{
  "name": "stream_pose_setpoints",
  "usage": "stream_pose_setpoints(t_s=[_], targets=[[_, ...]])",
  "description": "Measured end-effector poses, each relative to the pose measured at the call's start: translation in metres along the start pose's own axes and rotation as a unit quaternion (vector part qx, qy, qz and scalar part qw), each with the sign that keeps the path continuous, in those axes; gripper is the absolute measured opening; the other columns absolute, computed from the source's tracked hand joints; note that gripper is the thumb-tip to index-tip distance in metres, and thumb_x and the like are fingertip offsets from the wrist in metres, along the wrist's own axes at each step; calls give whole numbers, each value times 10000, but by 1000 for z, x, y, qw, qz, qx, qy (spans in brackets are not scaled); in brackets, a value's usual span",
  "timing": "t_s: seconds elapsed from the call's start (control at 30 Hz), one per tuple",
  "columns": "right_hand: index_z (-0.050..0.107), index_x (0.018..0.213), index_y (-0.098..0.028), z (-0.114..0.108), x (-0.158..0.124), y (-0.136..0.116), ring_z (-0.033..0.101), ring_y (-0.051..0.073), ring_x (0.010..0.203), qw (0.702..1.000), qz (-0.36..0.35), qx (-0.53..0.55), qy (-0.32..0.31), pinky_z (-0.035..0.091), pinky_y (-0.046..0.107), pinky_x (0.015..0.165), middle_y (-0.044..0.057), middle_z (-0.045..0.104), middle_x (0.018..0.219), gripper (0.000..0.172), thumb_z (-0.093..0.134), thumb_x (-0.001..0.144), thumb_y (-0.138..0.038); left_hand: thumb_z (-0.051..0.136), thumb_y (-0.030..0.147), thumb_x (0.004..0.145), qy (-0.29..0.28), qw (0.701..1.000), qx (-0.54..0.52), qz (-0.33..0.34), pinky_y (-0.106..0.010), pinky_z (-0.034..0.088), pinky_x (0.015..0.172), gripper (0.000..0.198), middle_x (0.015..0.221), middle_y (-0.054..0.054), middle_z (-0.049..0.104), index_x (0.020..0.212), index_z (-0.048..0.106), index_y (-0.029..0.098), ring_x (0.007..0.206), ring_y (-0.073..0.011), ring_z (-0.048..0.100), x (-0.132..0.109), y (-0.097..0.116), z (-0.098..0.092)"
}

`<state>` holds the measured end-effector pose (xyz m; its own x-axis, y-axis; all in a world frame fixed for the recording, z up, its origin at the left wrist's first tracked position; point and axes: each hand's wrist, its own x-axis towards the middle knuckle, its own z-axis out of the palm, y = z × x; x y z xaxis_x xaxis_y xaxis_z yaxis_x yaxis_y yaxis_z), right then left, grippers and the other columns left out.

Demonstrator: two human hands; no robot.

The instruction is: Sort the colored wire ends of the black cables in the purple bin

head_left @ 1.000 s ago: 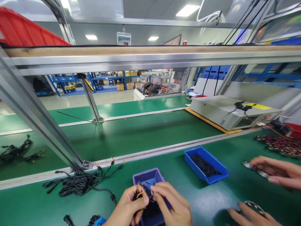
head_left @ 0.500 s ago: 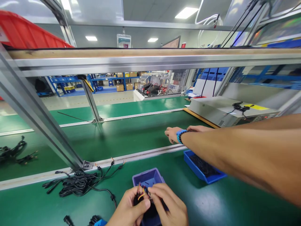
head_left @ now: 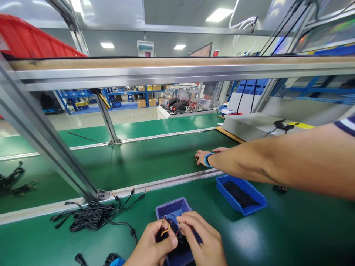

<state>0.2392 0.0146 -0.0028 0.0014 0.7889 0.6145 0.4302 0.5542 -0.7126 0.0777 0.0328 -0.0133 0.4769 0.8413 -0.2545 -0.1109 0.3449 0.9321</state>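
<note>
My left hand (head_left: 155, 242) is closed on a black cable whose thin red, yellow and dark wires (head_left: 166, 231) stick out above the thumb and finger. Just to its right, my right hand (head_left: 203, 236) is closed in a pinch near the wire ends; whatever small dark piece lies between its fingertips is too small to name. Both hands are over a purple-blue bin (head_left: 172, 204) with dark contents, partly hidden by them. A coiled black cable bundle (head_left: 90, 218) with bare orange ends lies on the green bench to the left.
Another person's arm (head_left: 249, 159) reaches in from the right, its hand (head_left: 203, 157) low over the far green surface. Below that arm sits a blue tray (head_left: 241, 212) of black pieces. A metal upright (head_left: 55, 136) stands left; a shelf beam (head_left: 177, 74) crosses above.
My right hand has moved slightly right, away from my left hand, widening the gap at the wires. The other person's arm has shifted up and left, uncovering more of the blue tray.
</note>
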Motion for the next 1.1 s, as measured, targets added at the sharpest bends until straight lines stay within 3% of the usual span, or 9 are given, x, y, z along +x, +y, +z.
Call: stream_pose_setpoints(t_s=[0.17, 0.37, 0.63, 0.8, 0.9, 1.0, 1.1], targets=[[685, 930, -212, 0, 1, 1, 716, 149, 731, 999, -27, -4, -17, 583, 190, 694, 37, 717, 834, 190, 520, 968, -125, 783, 671, 648, 6, 1000, 11, -5, -165, 182, 354, 560, 464, 126, 377, 712, 503, 190, 330, -13, 263, 0, 0, -1], [682, 926, -217, -3, 1, 2, 713, 156, 749, 1000, -9, 0, -22, 585, 200, 703, 42, 717, 849, 188, 518, 969, -135, 784, 652, 664, 3, 1000, 3, -1, -169, 185, 358, 537, 456, 134, 339, 697, 514, 189, 333, -14, 240, -2, 2, 0], [702, 915, -219, -1, 0, 1, 727, 163, 743, 996, 18, 19, -88, 583, 212, 729, 29, 746, 832, 177, 538, 969, -181, 741, 666, 708, 6, 999, 24, 20, -171, 173, 368, 526, 450, 140, 332, 736, 520, 190, 350, -21, 224, -1, 0, 0], [748, 967, -229, -9, 7, 5, 723, 204, 904, 995, 47, -25, -88, 579, 280, 823, 61, 765, 970, 210, 541, 959, -194, 707, 661, 742, 11, 1000, 24, 15, -172, 143, 358, 502, 419, 148, 329, 773, 496, 207, 330, -32, 237, 0, -2, -4], [754, 1021, -256, -15, 11, 3, 710, 220, 948, 991, 15, -24, -128, 580, 313, 831, 60, 764, 1025, 207, 593, 913, -184, 699, 558, 791, 7, 1000, 25, 8, -172, 128, 358, 404, 408, 142, 347, 778, 496, 208, 322, -38, 252, 1, -4, -8], [728, 928, -249, -17, 12, -1, 706, 193, 817, 986, -3, 7, -165, 576, 277, 738, 24, 767, 880, 187, 608, 858, -124, 694, 384, 791, 2, 1000, 4, 0, -169, 154, 367, 248, 453, 124, 381, 798, 533, 196, 345, -46, 312, 1, -4, -12], [671, 800, -234, -15, 12, -3, 678, 179, 721, 988, -4, -1, -157, 544, 253, 651, 7, 737, 760, 188, 568, 826, -79, 702, 317, 759, -1, 999, -31, 10, -166, 216, 384, 209, 576, 83, 478, 855, 579, 177, 398, -48, 387, 0, -5, -13]])
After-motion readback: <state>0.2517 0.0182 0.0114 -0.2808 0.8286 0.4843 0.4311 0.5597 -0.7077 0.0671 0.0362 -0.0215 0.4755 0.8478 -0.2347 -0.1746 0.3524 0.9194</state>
